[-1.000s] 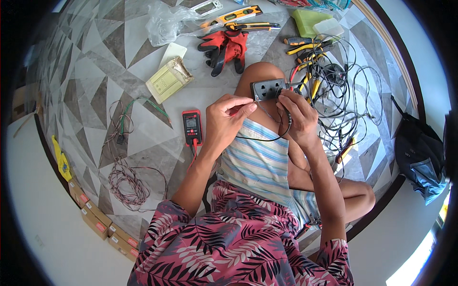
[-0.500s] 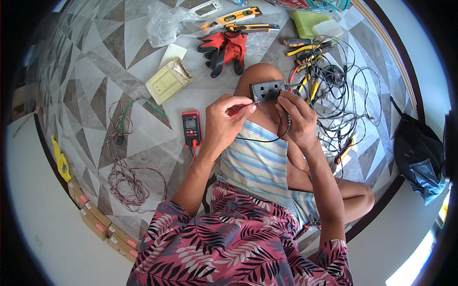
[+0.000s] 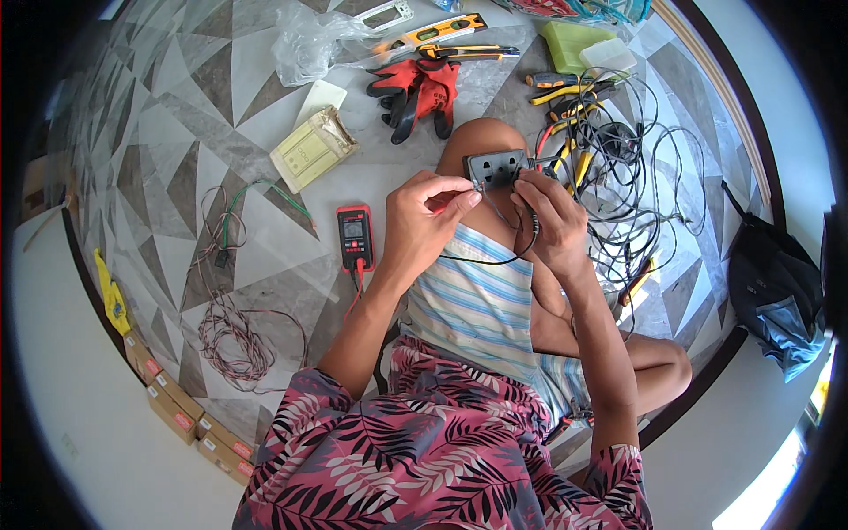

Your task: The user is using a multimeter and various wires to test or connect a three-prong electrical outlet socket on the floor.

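A black power socket block (image 3: 493, 166) rests over my raised knee, its socket holes facing up. My left hand (image 3: 422, 216) pinches a red test probe (image 3: 439, 209), mostly hidden by the fingers, with its tip at the block's near left edge. At the block's right end, my right hand (image 3: 555, 216) is closed on a black test probe, largely covered by the fingers. From it a black lead (image 3: 495, 261) loops down and left across my shorts. Left of my left forearm lies a red and black multimeter (image 3: 355, 234) with a red lead plugged in.
Tangled black cables (image 3: 632, 177) and yellow-handled pliers (image 3: 583, 166) lie right of my knee. Ahead are red-black gloves (image 3: 424, 93), a spirit level (image 3: 442, 30), a utility knife (image 3: 468, 52) and a pale yellow box (image 3: 314, 150). Coiled wire (image 3: 234, 344) sits on the left.
My left hand has shifted very slightly to the right with the red probe. The right hand and socket block stay almost where they were.
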`<state>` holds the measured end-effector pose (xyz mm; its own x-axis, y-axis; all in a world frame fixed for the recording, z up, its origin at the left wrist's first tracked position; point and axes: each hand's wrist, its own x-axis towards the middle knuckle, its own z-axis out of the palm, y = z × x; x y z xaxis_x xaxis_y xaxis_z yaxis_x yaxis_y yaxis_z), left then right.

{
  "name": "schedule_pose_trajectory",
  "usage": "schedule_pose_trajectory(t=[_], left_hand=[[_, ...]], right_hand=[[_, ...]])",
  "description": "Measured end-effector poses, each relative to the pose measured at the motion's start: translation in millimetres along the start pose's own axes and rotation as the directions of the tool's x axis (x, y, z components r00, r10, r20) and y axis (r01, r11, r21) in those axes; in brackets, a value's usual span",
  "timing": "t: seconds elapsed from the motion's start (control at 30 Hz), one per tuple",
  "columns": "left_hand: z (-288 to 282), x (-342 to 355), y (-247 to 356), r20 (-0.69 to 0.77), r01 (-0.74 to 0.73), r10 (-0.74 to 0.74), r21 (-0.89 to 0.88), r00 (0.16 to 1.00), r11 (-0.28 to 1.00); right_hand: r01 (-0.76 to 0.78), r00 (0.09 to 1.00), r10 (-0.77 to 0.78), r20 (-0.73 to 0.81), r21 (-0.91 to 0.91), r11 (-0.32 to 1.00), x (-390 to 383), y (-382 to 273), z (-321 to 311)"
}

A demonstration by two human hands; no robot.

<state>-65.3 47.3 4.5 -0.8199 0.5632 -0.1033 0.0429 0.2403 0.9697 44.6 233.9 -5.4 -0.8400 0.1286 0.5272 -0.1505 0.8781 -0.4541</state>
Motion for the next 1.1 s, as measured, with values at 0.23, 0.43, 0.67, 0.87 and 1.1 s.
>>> schedule_pose_trajectory(t=[0.23,0.43,0.67,0.87,1.1], left_hand=[[3,1,-1,0.011,-0.006,0.006,-0.034,1.000,0.999],[4,1,2,-0.003,-0.029,0.029,-0.003,1.000,1.000],[7,2,0,-0.006,-0.117,0.117,0.009,0.993,0.993],[17,0,-3,-0.018,-0.236,0.239,0.095,0.971,0.967],[19,2,-4,-0.028,-0.331,0.338,0.139,0.941,0.933]], right_hand=[[0.004,1.000,-0.004,-0.005,0.005,1.000,-1,2,1],[0.003,1.000,-0.003,-0.010,0.004,1.000,0,0,0],[-0.007,1.000,0.007,-0.011,0.001,1.000,2,-2,3],[-0.040,0.999,0.040,-0.005,0.014,0.999,3,-4,-2],[-0.039,0.999,0.039,-0.011,0.027,0.999,0,-1,1]])
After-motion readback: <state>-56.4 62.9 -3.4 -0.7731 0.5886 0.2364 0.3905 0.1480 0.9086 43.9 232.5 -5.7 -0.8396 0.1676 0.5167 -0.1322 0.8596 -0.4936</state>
